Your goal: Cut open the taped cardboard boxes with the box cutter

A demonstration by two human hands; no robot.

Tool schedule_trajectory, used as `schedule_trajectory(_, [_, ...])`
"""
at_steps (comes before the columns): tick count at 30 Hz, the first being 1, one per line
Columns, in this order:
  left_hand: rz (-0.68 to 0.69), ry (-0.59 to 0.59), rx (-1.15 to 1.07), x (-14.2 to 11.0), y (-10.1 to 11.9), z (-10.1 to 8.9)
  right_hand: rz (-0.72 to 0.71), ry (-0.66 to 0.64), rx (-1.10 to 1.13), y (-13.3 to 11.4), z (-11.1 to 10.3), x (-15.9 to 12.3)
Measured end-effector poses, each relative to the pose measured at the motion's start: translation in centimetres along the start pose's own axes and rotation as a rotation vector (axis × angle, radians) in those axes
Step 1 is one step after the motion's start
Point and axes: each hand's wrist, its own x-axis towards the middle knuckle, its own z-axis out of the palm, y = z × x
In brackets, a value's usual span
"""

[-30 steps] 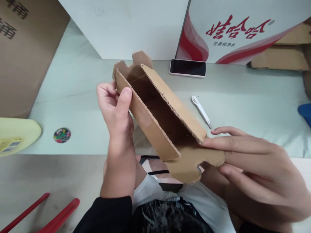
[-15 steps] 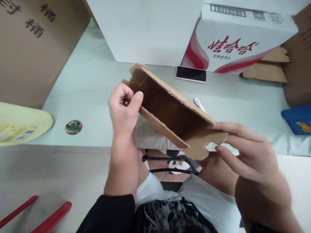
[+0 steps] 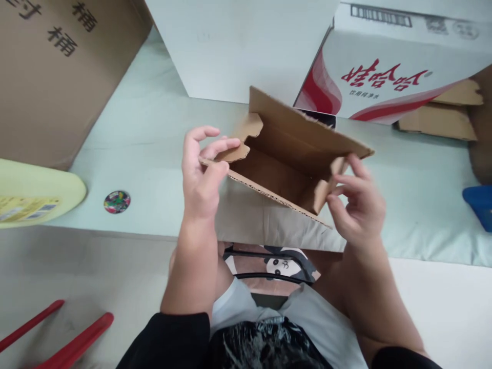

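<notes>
A small brown cardboard box [image 3: 277, 171] is held tilted above the pale green cloth, its open top facing me. My left hand [image 3: 203, 177] grips the box's left end: the thumb rests at the corner of the near wall, and the fingers touch the notched left end flap, which leans inward. At the other end, my right hand [image 3: 357, 197] has its fingers closed on the right end flap, folded in over the opening. The far wall stands up higher than the flaps. The box's underside is hidden.
Behind the box stand a white carton [image 3: 246, 51] and a white-and-red water carton [image 3: 384, 77], with a phone [image 3: 321, 117] partly hidden. Flat cardboard pieces [image 3: 438, 120] lie at right, near a blue container [image 3: 478, 202]. Leftward are a round picture disc [image 3: 117, 202], a yellow bottle [image 3: 38, 192] and a large carton [image 3: 57, 92].
The right end flap, which pointed outward, is now folded inward, and the left flap leans in too. My right hand moved up and left; the box tilted, showing more of its inside.
</notes>
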Motion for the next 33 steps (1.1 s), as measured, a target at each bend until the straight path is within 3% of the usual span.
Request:
schedule_trajectory(4, [0.019, 0.04, -0.003, 0.7, -0.8, 0.5, -0.066, -0.057, -0.031, 0.1, -0.6, 0.4])
schedule_trajectory(6, [0.066, 0.041, 0.027, 1.0, -1.4, 0.6, -0.062, 0.072, 0.006, 0.3, -0.5, 0.5])
schedule_trajectory(9, [0.164, -0.032, 0.094, 1.2, -2.2, 0.4, 0.011, 0.39, 0.105, 1.0, -0.3, 0.3])
schedule_trajectory(11, [0.221, -0.144, 0.137, 1.1, -2.5, 0.3, 0.123, 0.421, 0.182, 1.3, -0.3, 0.0])
schedule_trajectory(15, [0.269, -0.282, 0.213, 0.8, -2.7, 0.1, 0.251, 0.222, 0.258, 1.1, -0.8, -0.4])
schedule_trajectory(18, [0.285, -0.241, 0.258, 0.7, -2.8, 0.0, 0.131, 0.124, 0.366, 0.4, -1.5, -0.1])
schedule_trajectory(23, [0.328, -0.171, 0.378, 0.8, -3.1, -0.6, -0.11, -0.224, 0.514, -0.4, -1.8, 0.6])
schedule_trajectory(33, [0.312, -0.23, 0.446, 1.0, -3.5, -1.3, -0.126, -0.431, 0.439, -0.4, -1.4, 0.0])
